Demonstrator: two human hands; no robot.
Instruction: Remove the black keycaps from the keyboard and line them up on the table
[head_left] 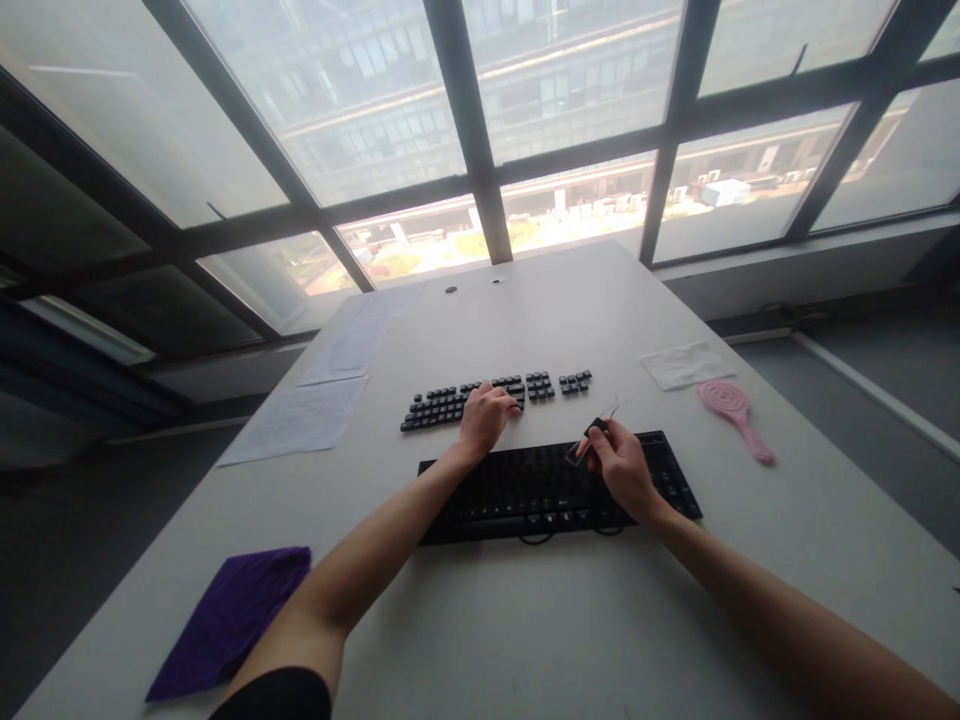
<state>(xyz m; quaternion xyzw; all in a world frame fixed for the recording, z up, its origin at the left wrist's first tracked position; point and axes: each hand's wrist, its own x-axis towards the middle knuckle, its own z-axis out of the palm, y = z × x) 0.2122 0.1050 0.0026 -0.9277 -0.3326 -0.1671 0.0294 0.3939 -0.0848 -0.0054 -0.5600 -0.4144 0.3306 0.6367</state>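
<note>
My left hand (489,412) is over the loose black keycaps (439,408), which stand in rows beyond the keyboard. Its fingers are bent together on a keycap at the right end of the main block; the fingertips are partly hidden. In my right hand (619,465) is a keycap puller (596,426) with a black handle and thin wire loops, gripped between thumb and fingers. That hand is above the right part of the black keyboard (487,500), whose upper area looks bare of caps while its bottom rows carry some.
Paper sheets (296,420) lie along the left side of the white table (540,620). A purple cloth (225,615) is at the near left. To the right are a white tissue (686,366) and a pink hairbrush (735,412). Windows stand behind the table.
</note>
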